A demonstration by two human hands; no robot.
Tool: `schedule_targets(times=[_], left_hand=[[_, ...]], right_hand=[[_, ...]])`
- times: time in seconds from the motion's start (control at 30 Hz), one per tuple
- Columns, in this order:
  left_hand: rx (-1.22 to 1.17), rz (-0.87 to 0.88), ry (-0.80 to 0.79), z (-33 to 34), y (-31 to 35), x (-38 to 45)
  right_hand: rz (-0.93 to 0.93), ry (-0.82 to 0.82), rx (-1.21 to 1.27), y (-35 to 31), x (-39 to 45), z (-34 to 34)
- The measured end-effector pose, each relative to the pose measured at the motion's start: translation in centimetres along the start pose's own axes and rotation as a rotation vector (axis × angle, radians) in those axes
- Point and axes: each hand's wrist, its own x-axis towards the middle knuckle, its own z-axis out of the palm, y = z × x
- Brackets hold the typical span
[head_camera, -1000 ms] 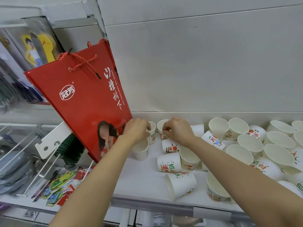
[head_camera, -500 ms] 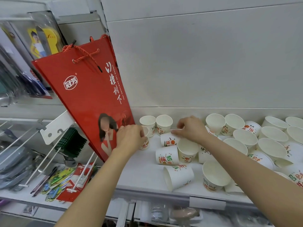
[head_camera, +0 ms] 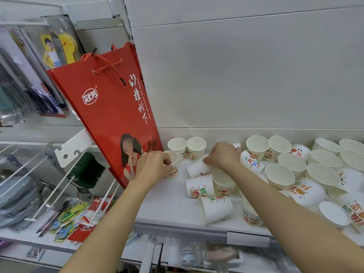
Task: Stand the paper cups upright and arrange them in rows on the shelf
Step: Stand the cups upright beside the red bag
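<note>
The left hand (head_camera: pixel 152 166) gripped an upright paper cup (head_camera: pixel 171 164) by its side, fingers curled round it, just in front of the two cups (head_camera: pixel 186 147) already standing side by side against the back wall and right beside the red gift bag (head_camera: pixel 110 107) that leaned at the shelf's left end. The right hand (head_camera: pixel 223 155) lay over a cup on its side (head_camera: pixel 198 168), fingertips curled at its rim; it looked like a grasp, though the palm hid most of the contact.

The step in hand seemed to be building the left end of the rows: one cup being seated to begin a second row, another about to be righted. The next move would call for tipping the fallen cup onto its base and setting it beside the left hand's cup, in line with the pair behind, without knocking the neighbours that crowded close around it.

Counted on the white shelf (head_camera: pixel 169 205): three small cups stood upright at the left, including the held one. Near the middle, about four lay toppled, among them the one nearest the front edge (head_camera: pixel 214 209). Toward the right sat a loose cluster of roughly a dozen or more cups and wider bowls (head_camera: pixel 327 146), mostly upright but jumbled, running out of view, so an exact total could not be told
</note>
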Motion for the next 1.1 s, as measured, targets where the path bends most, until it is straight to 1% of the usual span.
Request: schedule_targets(times=[0.07, 0.13, 0.2, 0.3, 0.37, 0.47, 0.53, 0.6, 0.63, 0.77, 0.83, 0.93, 1.03, 1.1], left_hand=[[-0.006, 0.002, 0.007, 0.0, -0.1, 0.0], [-0.004, 0.013, 0.011, 0.0, -0.1, 0.0], [0.011, 0.027, 0.016, 0.2, -0.1, 0.0], [0.013, 0.034, 0.027, 0.6, -0.1, 0.0], [0.015, 0.032, 0.013, 0.8, 0.0, 0.1], [0.001, 0.027, 0.007, 1.1, 0.0, 0.1], [-0.039, 0.05, 0.077, 1.4, 0.3, 0.2], [-0.07, 0.12, 0.147, 1.4, 1.5, 0.3], [-0.073, 0.162, 0.137, 1.2, 2.5, 0.5], [-0.072, 0.293, -0.028, 0.9, 6.0, 1.9], [-0.129, 0.304, -0.121, 0.8, 6.8, 2.7], [-0.066, 0.294, -0.235, 0.9, 7.7, 3.3], [-0.051, 0.257, -0.188, 1.6, 8.3, 3.4], [-0.129, 0.234, -0.139, 1.9, 8.2, 3.5]], right_hand=[[0.001, -0.017, 0.168, 0.0, -0.1, 0.1], [-0.048, -0.024, 0.264, 0.0, -0.4, -0.1], [-0.1, 0.001, 0.229, 0.0, -0.8, -0.2], [-0.125, 0.05, 0.004, 0.0, -1.2, 0.4], [-0.123, 0.063, -0.083, -0.3, -1.1, 1.0], [-0.089, 0.051, -0.052, -1.1, -0.9, 1.5], [-0.057, 0.022, 0.002, -1.1, -0.9, 1.7], [-0.04, 0.023, 0.029, -0.8, -1.0, 1.5], [-0.033, 0.029, 0.037, -0.5, -1.1, 1.3], [-0.004, -0.004, 0.108, 0.7, -1.1, -0.1], [-0.039, -0.014, 0.178, 1.1, -1.0, -0.7], [-0.1, -0.016, 0.26, 1.1, -1.0, -1.3], [-0.196, 0.021, 0.32, 1.7, -1.2, -1.9], [-0.238, 0.057, 0.461, 2.8, -1.3, -2.5]])
